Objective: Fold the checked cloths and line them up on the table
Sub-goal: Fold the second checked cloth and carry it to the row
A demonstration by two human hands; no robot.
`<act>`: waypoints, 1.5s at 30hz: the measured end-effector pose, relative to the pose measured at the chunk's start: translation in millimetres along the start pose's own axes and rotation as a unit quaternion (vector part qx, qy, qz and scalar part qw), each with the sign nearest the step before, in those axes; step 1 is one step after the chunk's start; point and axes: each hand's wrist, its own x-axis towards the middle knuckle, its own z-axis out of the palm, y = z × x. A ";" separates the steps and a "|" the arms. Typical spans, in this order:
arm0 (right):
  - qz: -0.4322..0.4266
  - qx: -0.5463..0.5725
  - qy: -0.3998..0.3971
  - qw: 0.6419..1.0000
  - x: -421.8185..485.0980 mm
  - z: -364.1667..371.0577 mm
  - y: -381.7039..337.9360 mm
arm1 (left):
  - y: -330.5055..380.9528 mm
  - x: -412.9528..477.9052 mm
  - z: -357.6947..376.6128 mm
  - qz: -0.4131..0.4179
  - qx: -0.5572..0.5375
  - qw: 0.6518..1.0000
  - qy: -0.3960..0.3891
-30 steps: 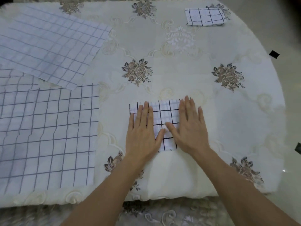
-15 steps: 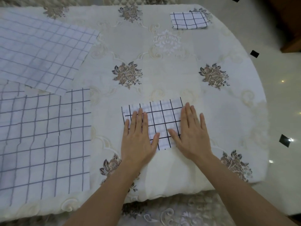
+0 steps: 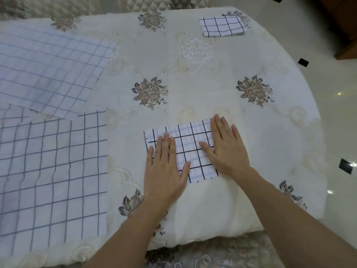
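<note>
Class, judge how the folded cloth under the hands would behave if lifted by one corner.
Probably floppy: the folded cloth lies thin and flat, so layers would likely droop open. Likely light; left hand and right hand press it with flat fingers.

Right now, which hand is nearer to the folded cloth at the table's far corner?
Right. The right hand lies on the right of the near folded cloth, in line with the far folded cloth; the left hand presses its left side, farther off.

One head-worn camera looks steeply down, close over the table (image 3: 202, 97).
</note>
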 end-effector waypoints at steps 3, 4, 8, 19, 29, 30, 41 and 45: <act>0.011 -0.006 -0.007 1.000 -1.6 -1.4 0.5 | 0.4 -0.3 -1.1 0.001 -0.006 1.000 -0.002; 0.013 -0.007 -0.014 1.000 -1.4 -2.0 0.2 | 0.3 -0.2 -1.2 0.002 -0.009 1.000 -0.005; 0.007 0.018 -0.076 0.997 2.5 -19.3 2.4 | -0.4 1.3 -5.7 0.003 -0.017 0.999 -0.027; 0.165 0.107 0.047 0.979 -61.3 -61.0 4.8 | 14.2 67.5 -61.9 0.281 -0.073 0.957 -0.003; 0.357 0.301 -0.006 0.884 -48.1 -45.3 -9.1 | 68.3 165.1 -77.8 0.598 0.097 0.790 -0.092; 0.366 0.303 -0.012 0.879 -45.6 -44.3 -9.5 | 71.7 169.5 -78.6 0.613 0.104 0.777 -0.097; 0.392 0.319 -0.095 0.858 -35.1 -47.9 -3.7 | 97.4 183.2 -74.2 0.615 0.125 0.758 -0.179; 0.376 0.347 -0.071 0.856 -35.1 -52.1 8.3 | 105.7 186.1 -76.5 0.601 0.149 0.756 -0.212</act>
